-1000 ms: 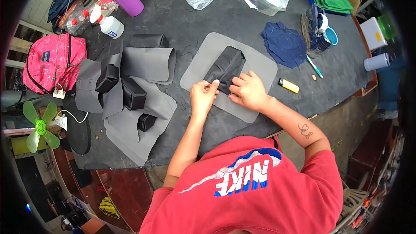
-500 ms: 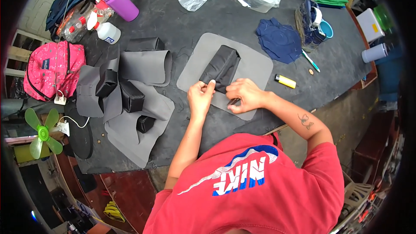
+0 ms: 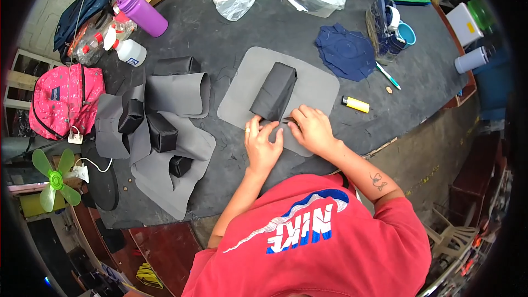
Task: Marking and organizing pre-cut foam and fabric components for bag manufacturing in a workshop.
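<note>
A person at a dark surface [image 3: 220, 33], seen from where I stand in the room, works on a black box [image 3: 274, 91] of fabric that lies lengthwise on a grey panel [image 3: 235, 96], with a broad margin of panel on its left, right and far sides. The left hand [image 3: 263, 146] is loosely curved, thumb apart from the fingers, its fingertips at the box's near left corner; it appears to steady the piece rather than grasp it. The right hand [image 3: 312, 127] is partly curled at the near right corner, where a small dark flap [image 3: 287, 119] meets the fingers; a pinch seems likely, but I cannot tell how firmly it is held. As to progress, the box has its raised, straight-edged form and sits in place over the panel, so the shaping looks largely done; the near end, where both hands meet, seems the part left to settle. Whether the box is fastened to the panel cannot be made out. To the left, just beyond reach of the working area, lies a pile [image 3: 190, 94] of grey panels with similar black boxes among them, apparently at a like or later stage. Right of the panel, apart from it, lie a yellow lighter [image 3: 355, 104], a pen [image 3: 389, 76] and blue cloth [image 3: 345, 51].
</note>
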{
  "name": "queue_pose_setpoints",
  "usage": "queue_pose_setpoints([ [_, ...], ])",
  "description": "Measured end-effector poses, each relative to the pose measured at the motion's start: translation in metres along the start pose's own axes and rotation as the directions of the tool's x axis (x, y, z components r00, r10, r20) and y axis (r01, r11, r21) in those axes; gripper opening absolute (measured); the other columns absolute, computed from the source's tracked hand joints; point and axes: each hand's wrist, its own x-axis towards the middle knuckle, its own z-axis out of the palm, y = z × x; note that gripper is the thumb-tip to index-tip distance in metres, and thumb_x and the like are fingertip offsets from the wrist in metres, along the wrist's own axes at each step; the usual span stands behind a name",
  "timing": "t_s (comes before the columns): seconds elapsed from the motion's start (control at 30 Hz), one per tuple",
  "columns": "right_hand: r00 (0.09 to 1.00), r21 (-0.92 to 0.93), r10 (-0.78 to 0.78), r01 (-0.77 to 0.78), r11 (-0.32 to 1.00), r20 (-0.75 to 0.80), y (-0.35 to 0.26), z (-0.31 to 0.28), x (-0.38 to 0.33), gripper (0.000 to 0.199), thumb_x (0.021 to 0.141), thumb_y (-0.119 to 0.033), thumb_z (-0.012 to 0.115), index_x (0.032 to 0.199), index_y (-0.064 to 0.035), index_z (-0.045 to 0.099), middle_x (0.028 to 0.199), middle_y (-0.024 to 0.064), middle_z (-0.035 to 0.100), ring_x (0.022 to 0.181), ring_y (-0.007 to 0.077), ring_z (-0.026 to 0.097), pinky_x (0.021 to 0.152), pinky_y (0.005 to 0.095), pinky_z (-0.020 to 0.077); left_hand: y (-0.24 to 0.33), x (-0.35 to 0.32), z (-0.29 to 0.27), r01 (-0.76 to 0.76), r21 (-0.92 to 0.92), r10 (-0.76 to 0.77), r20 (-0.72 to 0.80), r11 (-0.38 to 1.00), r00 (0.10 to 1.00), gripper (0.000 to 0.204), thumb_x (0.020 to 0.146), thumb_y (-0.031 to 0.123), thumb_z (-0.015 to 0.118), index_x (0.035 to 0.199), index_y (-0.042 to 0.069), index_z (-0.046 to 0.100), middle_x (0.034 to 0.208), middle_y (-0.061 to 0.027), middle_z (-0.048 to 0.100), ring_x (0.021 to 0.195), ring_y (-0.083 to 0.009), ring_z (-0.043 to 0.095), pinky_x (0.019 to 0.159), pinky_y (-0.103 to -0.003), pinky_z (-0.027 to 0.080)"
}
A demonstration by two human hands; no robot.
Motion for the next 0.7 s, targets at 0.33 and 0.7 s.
queue_pose_setpoints([
  [0.33, 0.956, 0.131, 0.281, -0.290, 0.948, 0.085, -0.008, -0.008, 0.002, 0.020, 0.080, -0.017, 0.064, 0.090, -0.0025, 0.053, 0.084, 0.0152, 0.057, 0.075, 0.0340, 0.060, 0.065, 0.0438, 0.0492, -0.004, 0.007, 0.024, -0.125, 0.414, 0.105, 0.073, 0.902, 0.992, 0.008, 0.079, 0.001, 0.058, 0.084, -0.001, 0.052, 0.095, -0.0215, 0.047, 0.090, -0.0378, 0.050, 0.081, -0.045, 0.041],
  [0.7, 0.966, 0.435, 0.257, -0.225, 0.872, -0.015, 0.003, -0.012, -0.006, 0.023, 0.080, -0.007, 0.063, 0.099, -0.0032, 0.051, 0.085, 0.0127, 0.054, 0.075, 0.0295, 0.061, 0.066, 0.0381, 0.0505, -0.028, 0.006, -0.011, 0.071, -0.223, -0.053, 0.085, 0.972, 0.995, 0.011, 0.088, 0.004, 0.050, 0.084, -0.005, 0.054, 0.103, -0.0157, 0.053, 0.091, -0.0267, 0.052, 0.081, -0.035, 0.042],
])
